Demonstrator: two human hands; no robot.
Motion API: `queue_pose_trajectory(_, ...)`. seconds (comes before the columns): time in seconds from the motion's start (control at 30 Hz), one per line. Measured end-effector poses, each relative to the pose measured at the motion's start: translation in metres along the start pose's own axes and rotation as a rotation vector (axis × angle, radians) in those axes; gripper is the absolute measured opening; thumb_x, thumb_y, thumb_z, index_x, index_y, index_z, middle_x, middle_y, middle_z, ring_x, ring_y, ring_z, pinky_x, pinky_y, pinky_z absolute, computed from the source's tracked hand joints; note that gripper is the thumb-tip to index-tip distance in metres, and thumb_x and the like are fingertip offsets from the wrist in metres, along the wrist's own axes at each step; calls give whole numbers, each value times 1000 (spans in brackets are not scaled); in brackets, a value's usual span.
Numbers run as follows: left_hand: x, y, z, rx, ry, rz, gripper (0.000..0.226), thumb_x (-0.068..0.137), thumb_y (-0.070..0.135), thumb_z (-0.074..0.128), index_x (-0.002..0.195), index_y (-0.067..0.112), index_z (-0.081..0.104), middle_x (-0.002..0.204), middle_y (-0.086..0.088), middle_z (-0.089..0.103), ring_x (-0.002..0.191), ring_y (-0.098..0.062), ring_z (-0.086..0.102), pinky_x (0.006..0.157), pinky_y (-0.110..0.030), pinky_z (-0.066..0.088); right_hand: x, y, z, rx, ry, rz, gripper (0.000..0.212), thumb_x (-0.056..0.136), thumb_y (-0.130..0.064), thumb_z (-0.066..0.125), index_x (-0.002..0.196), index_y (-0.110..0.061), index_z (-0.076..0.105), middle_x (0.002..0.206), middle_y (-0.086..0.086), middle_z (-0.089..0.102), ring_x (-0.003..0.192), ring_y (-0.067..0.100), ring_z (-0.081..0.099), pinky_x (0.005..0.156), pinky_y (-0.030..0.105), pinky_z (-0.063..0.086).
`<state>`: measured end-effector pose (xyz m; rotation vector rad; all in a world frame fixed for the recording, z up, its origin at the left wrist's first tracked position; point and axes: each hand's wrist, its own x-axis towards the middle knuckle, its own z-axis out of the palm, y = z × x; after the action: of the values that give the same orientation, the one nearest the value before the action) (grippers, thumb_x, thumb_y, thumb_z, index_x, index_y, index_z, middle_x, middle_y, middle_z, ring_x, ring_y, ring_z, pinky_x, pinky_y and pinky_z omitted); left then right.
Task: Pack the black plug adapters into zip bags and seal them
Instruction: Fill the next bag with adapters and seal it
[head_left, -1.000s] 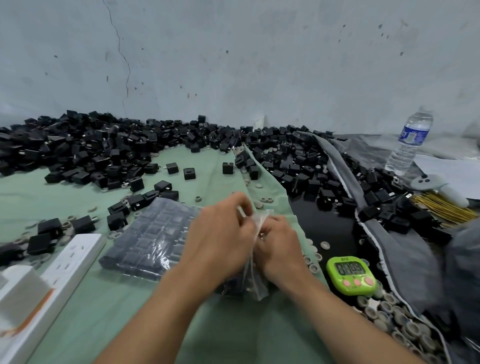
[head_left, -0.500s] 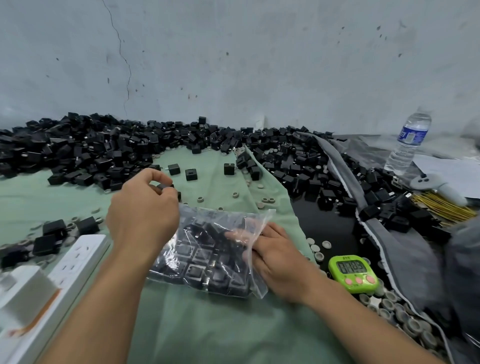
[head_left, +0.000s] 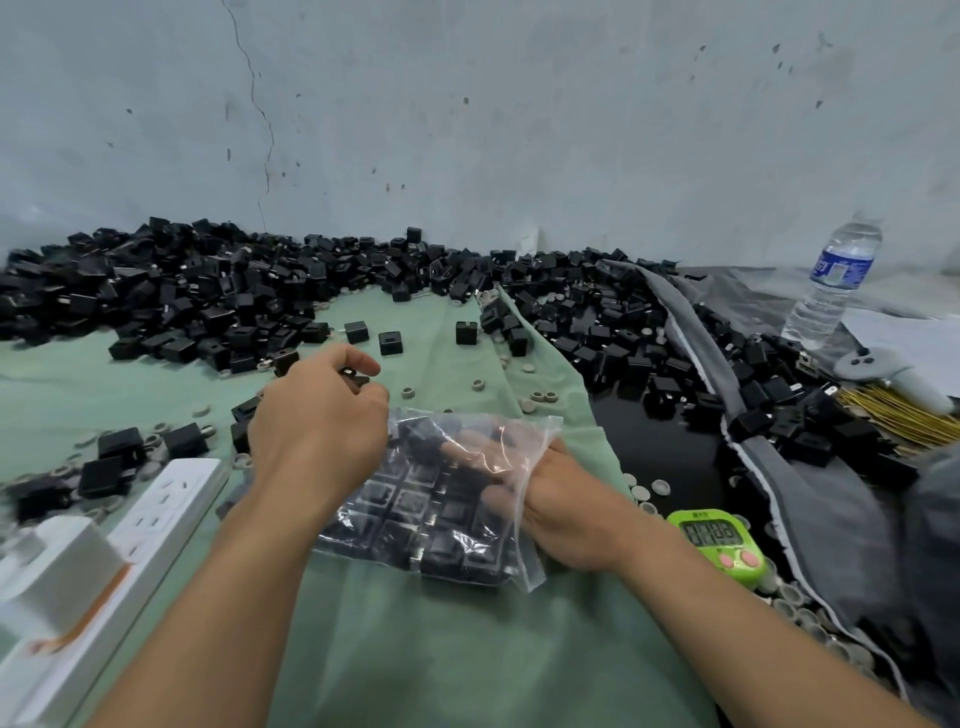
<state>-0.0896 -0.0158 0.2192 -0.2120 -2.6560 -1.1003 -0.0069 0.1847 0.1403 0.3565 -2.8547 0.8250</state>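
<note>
**One more adapter over a half-filled bag**

Low in the middle of the frame a clear zip bag (head_left: 415, 525) lies flat on the green cloth (head_left: 415, 649), its open mouth facing right. Inside it the packed adapters (head_left: 410, 506) sit side by side in tidy rows.

The right hand (head_left: 566, 512) comes in from the lower right. Its fingers (head_left: 480, 452) are slid into the mouth of the bag and stretched out loosely over the packed rows, showing through the plastic. They grip nothing.

The left hand (head_left: 319, 421) hangs just above and left of the bag, at the centre of the frame. Its fingers are curled, and thumb and forefinger pinch a single black adapter (head_left: 356, 375) in a narrow hold, apart from the bag.

Behind the hands a big pile of adapters (head_left: 156, 296) runs along the foot of the wall, from the left edge past the middle. A white power strip (head_left: 166, 514) lies at the lower left. A green timer (head_left: 719, 540) stands just right of the right wrist. A water bottle (head_left: 831, 291) stands upright at the upper right, with a bundle of gold ties (head_left: 904, 415) below it.
</note>
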Motion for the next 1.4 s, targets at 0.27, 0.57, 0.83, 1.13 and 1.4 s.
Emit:
queue_pose_trajectory(0.27, -1, -4, 13, 140, -224, 134, 13, 91, 25, 62, 91, 34, 71, 75, 18, 68, 68, -5, 64, 60, -26, 51, -34, 32, -53, -114, 467, 484, 39, 93, -7, 53, 108, -33, 78, 103, -22, 73, 94, -14, 61, 96, 25, 50)
queue_pose_trajectory(0.57, 5, -18, 27, 80, -659, 123, 25, 94, 15, 61, 101, 34, 77, 74, 7, 73, 46, -3, 57, 44, -22, 48, 12, 119, -113, -619, -120, 846, 49, 96, -10, 49, 144, -18, 47, 137, 10, 56, 117, 29, 58, 90, 34, 50)
queue_pose_trajectory(0.83, 5, -16, 12, 473, -200, 170, 24, 90, 33, 55, 102, 44, 72, 64, 22, 48, 61, -6, 50, 52, -24, 31, 5, 108, -102, -498, 0, 770, 26, 90, -5, 59, 87, -30, 52, 113, 5, 57, 89, 27, 58, 79, 36, 50)
queue_pose_trajectory(1.13, -64, 30, 44, 442, -299, 475, 58, 72, 89, 34, 81, 35, 49, 71, 16, 57, 67, -9, 53, 58, -34, 33, -29, -7, -53, 873, 434, 694, 12, 87, -4, 75, 94, -4, 66, 75, 11, 75, 59, 21, 70, 54, 25, 55)
queue_pose_trajectory(1.4, -58, 34, 52, 411, -356, 294, 28, 88, 46, 54, 77, 21, 62, 77, 5, 66, 76, -20, 63, 65, -34, 45, -26, -16, -27, 906, 468, 652, 11, 84, 7, 75, 93, 1, 74, 74, 11, 73, 56, 14, 64, 54, 20, 53)
